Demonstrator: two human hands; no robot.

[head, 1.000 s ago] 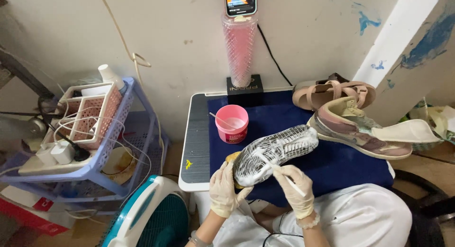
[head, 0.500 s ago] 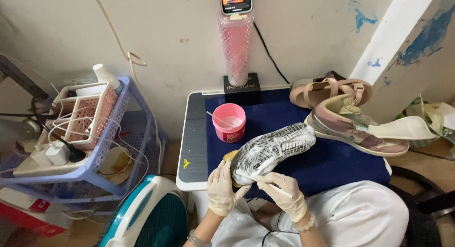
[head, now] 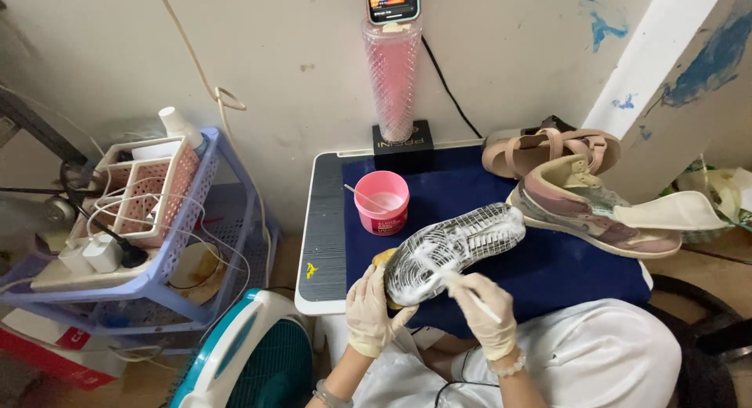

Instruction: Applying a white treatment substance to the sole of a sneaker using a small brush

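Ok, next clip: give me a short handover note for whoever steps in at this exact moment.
Left hand, gloved, holds the upturned shoe at its heel end.
Right hand, gloved, holds a thin white brush against the sole.
Pink tub stands open on the blue mat, a stick in it.
Done: sole mostly covered in white foam.
Left: the other shoe, upright at the right, looks untouched.

Table (head: 325,243) center, mat (head: 564,275) on it; tub (head: 381,202) at mat's rear-left, stand (head: 401,146) behind the tub against the wall, phone (head: 392,1) on top of the stand. Upturned shoe (head: 454,247) at front-center with left hand (head: 370,314) under its near end and right hand (head: 486,314) just right of that; second shoe (head: 595,212) at right, sandal (head: 548,149) behind it. Cart (head: 149,220) left of table, fan (head: 251,361) on the floor front-left.
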